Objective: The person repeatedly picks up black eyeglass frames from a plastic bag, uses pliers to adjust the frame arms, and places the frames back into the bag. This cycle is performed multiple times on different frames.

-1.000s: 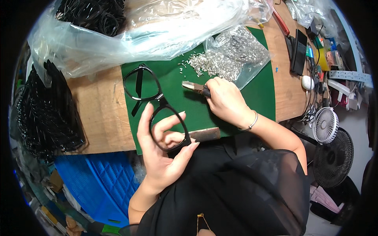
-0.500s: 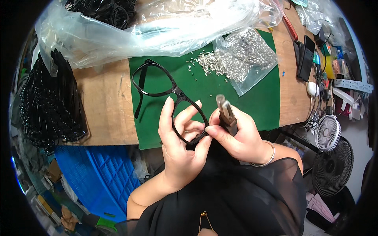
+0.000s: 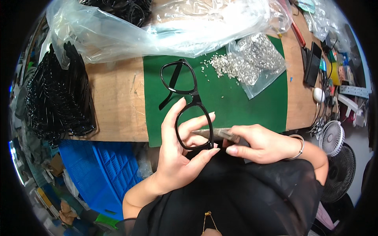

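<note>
My left hand (image 3: pixel 173 157) grips a black eyeglass frame (image 3: pixel 195 95) by the lower edge of its nearer rim, thumb and fingers closed on it. The frame stands on end above the green mat (image 3: pixel 252 112), its lens openings one beyond the other. One black temple arm (image 3: pixel 172 88) shows folded out at the far end; I see none at the end by my thumb. My right hand (image 3: pixel 260 143) is closed on a greyish metal tool (image 3: pixel 226 135), its tapered end pointing left behind the nearer rim. Motion blurs the tool, and I cannot tell its exact kind.
Small silvery metal pieces (image 3: pixel 224 66) spill from a clear bag (image 3: pixel 258 88) on the mat. A large clear plastic sheet (image 3: pixel 118 41) lies across the back. Glossy black strips (image 3: pixel 59 102) are piled left. A blue crate (image 3: pixel 90 173) stands below; a phone (image 3: pixel 312 65) and white fan (image 3: pixel 332 137) are right.
The tool has swung from pointing up and away to lying sideways, pointing left. My right hand has turned and moved right. The eyeglass frame has turned more upright in my left hand.
</note>
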Available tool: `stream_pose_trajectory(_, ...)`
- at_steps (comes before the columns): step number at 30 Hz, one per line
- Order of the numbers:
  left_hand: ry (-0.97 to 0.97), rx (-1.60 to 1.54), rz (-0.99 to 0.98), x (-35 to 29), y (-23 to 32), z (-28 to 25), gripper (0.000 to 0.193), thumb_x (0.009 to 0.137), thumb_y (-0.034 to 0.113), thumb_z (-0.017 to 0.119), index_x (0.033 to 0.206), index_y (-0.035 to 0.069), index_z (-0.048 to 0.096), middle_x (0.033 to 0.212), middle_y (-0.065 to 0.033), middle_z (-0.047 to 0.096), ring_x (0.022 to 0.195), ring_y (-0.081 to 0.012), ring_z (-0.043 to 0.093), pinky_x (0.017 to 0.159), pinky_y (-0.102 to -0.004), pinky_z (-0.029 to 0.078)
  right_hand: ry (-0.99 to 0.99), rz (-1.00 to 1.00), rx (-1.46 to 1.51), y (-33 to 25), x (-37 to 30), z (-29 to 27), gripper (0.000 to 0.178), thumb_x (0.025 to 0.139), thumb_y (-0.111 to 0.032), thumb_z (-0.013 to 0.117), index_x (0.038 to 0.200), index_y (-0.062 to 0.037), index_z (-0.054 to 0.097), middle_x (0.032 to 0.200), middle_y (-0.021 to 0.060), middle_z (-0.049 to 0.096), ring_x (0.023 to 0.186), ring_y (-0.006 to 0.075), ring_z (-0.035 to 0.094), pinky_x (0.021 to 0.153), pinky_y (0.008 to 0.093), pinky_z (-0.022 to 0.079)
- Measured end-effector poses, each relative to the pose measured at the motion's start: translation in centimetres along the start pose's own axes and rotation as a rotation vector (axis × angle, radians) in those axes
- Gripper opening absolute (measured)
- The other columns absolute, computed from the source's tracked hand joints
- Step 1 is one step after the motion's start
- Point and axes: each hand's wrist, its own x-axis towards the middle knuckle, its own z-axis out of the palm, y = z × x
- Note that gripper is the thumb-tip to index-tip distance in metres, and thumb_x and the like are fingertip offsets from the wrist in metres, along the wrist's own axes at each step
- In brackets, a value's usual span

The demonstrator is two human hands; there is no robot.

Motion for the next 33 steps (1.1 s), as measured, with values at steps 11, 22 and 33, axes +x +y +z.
stream_pose_trajectory(11,0.039,0.042,-0.060,0.3,-0.7,0.5,0.088,0.072,-0.010,0.062,0.136,0.006,0.004,0.121,-0.0228,0.044,0.091,-0.0213,0.061,0.075,-0.0267,0.051,0.098,-0.021,-0.399,0.1,0.9,0.8,0.035,0.083,-0.029,0.055,0.081,0.0056,0.052,0.070,0.0215,0.058,0.067,0.0384,0.059,0.062,0.0430,0.048)
stream_pose_trajectory(22,0.062,0.062,-0.027,-0.8,-1.3,-1.8,0.092,0.065,-0.009,0.064,0.135,0.006,0.007,0.111,-0.0186,0.048,0.069,-0.0130,0.055,0.065,-0.0238,0.048,0.245,-0.030,-0.421,4.2,1.3,-0.8,0.047,0.083,-0.027,0.055,0.115,0.0054,0.044,0.083,0.0230,0.058,0.079,0.0371,0.058,0.071,0.0409,0.047)
stream_pose_trajectory(33,0.092,-0.125,-0.126,-2.0,-2.0,-1.8,0.088,0.073,-0.012,0.058,0.136,0.012,0.000,0.116,-0.0211,0.044,0.087,-0.0204,0.059,0.077,-0.0300,0.049,0.600,-0.102,-0.680,6.0,3.1,-0.4,0.036,0.077,-0.020,0.060,0.102,0.0035,0.051,0.078,0.0170,0.055,0.073,0.0331,0.055,0.066,0.0400,0.045)
